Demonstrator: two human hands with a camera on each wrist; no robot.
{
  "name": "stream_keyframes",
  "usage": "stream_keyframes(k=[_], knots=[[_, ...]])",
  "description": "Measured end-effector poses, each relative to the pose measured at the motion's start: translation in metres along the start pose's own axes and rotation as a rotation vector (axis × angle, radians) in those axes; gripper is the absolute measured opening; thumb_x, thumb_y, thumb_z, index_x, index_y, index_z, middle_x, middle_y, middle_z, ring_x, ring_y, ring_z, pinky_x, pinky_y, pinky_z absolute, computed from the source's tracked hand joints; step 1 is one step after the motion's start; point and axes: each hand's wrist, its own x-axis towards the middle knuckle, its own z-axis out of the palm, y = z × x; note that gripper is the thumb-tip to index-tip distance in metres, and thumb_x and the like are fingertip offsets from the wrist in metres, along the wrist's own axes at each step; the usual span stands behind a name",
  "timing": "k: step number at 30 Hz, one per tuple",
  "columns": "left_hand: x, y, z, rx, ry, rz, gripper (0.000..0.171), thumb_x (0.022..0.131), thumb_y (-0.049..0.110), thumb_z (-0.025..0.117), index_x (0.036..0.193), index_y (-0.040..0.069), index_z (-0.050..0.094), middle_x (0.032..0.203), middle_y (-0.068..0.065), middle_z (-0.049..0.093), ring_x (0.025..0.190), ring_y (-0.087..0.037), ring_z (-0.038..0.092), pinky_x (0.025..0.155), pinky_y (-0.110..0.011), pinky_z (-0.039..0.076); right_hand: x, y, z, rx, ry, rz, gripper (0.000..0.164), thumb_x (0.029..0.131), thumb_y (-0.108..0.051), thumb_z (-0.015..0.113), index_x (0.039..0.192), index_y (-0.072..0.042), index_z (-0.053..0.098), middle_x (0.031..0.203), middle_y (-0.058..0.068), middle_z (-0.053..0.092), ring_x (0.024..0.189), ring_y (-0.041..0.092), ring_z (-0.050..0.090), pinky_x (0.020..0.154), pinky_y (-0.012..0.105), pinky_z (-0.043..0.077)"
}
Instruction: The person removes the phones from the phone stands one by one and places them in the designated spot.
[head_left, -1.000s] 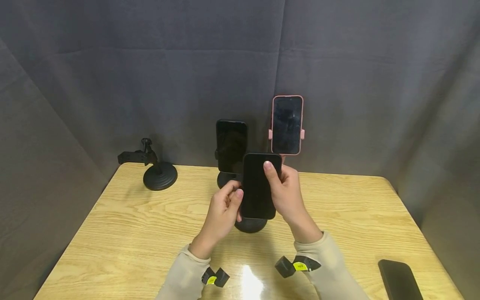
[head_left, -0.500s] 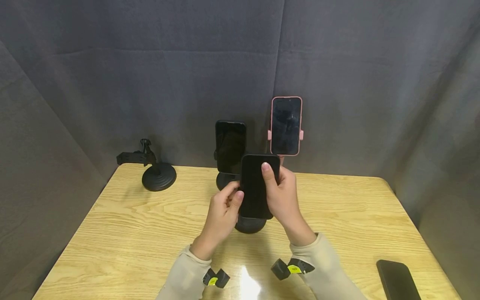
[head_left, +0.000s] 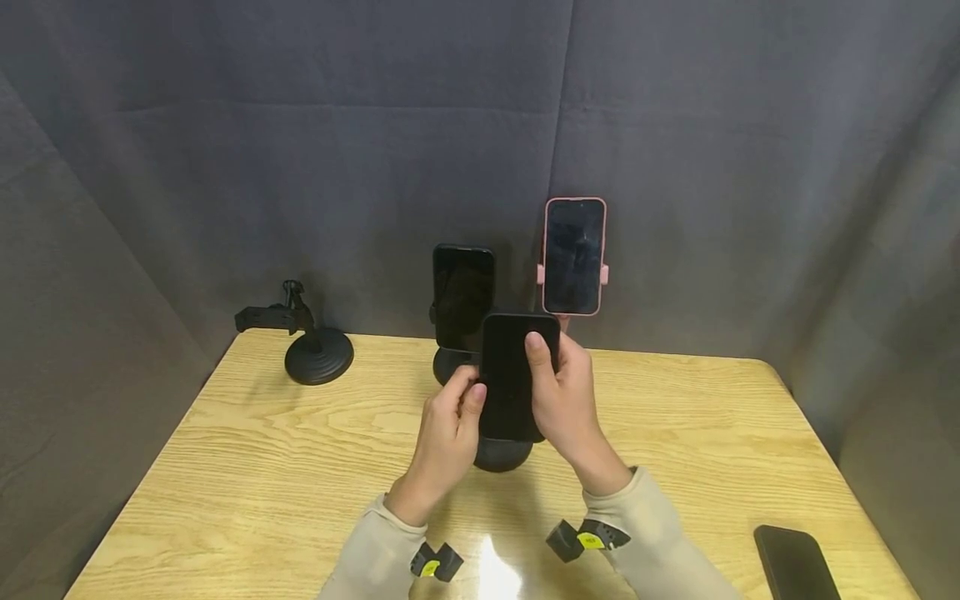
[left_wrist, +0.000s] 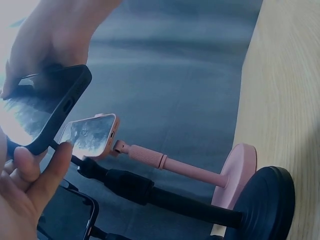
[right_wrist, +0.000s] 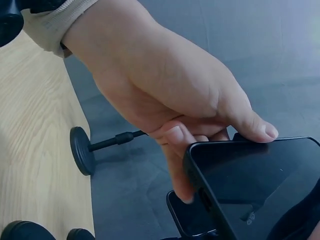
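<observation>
A black phone (head_left: 506, 387) stands upright above the round black base (head_left: 502, 456) of a phone stand. My right hand (head_left: 567, 396) grips its right side, thumb flat on the dark screen and fingers behind. At the phone's left edge, my left hand (head_left: 441, 435) has its thumb and fingers curled. In the right wrist view, the left thumb presses a small black clamp piece (right_wrist: 240, 136) by the phone's edge. The stand's black pole (left_wrist: 192, 206) runs below the phone in the left wrist view. Most of the clamp is hidden behind the phone and hands.
Behind stand a black phone (head_left: 462, 292) in a black stand and a pink-cased phone (head_left: 574, 254) in a pink stand. A phoneless black stand (head_left: 318, 358) is at left. Another dark phone (head_left: 797, 567) lies at front right. A grey curtain (head_left: 337, 167) surrounds the wooden table (head_left: 247, 475).
The held phone and my right hand have shifted very slightly left. My left hand stays at the phone's left edge. The head view has tilted a little.
</observation>
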Motion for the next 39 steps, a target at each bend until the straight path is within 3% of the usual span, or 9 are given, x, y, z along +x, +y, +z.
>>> stream_keyframes(k=[6,13,18,29,39], knots=[[0.0015,-0.0004,-0.0032,-0.016,-0.029,-0.013,0.018,0.107,0.014,0.048,0.106,0.002,0.062,0.067,-0.002,0.045,0.06,-0.001,0.037,0.051,-0.017,0.033,0.0002,0.002,0.0004,0.013,-0.001,-0.024,0.038,0.108,-0.025,0.05,0.108,0.01,0.066,0.095,0.029,0.071,0.075,0.002,0.072,0.065,0.025,0.062],[0.0013,-0.0032,-0.0055,-0.031,-0.045,-0.02,0.016,0.107,0.013,0.049,0.105,0.003,0.062,0.068,-0.002,0.045,0.06,-0.001,0.037,0.052,-0.017,0.033,0.0006,0.0021,-0.0012,-0.008,-0.013,-0.025,0.029,0.107,-0.016,0.051,0.106,0.009,0.067,0.092,0.029,0.071,0.073,0.001,0.072,0.064,0.025,0.062],[0.0015,-0.0052,-0.0055,-0.036,-0.051,-0.008,0.019,0.107,0.016,0.048,0.107,0.004,0.062,0.069,-0.002,0.046,0.061,-0.001,0.038,0.052,-0.017,0.034,0.001,0.0006,-0.0019,-0.013,-0.016,-0.019,0.032,0.107,-0.018,0.051,0.104,0.009,0.067,0.092,0.029,0.072,0.073,0.001,0.072,0.064,0.025,0.062],[0.0022,-0.0073,-0.0049,0.05,-0.02,0.068,0.032,0.109,0.029,0.042,0.106,0.003,0.061,0.067,-0.003,0.047,0.059,-0.003,0.039,0.051,-0.017,0.035,0.0018,-0.0016,-0.0007,-0.006,-0.014,-0.011,0.029,0.107,-0.016,0.051,0.106,0.009,0.067,0.095,0.029,0.072,0.075,0.001,0.072,0.066,0.026,0.063],[0.0007,-0.0086,-0.0043,0.077,-0.004,0.075,0.029,0.109,0.026,0.043,0.105,0.004,0.061,0.068,-0.002,0.048,0.059,-0.003,0.04,0.05,-0.016,0.036,0.0021,-0.0045,0.0006,-0.002,-0.005,0.006,0.024,0.106,-0.01,0.052,0.107,0.008,0.068,0.097,0.027,0.073,0.075,0.002,0.073,0.065,0.028,0.063]])
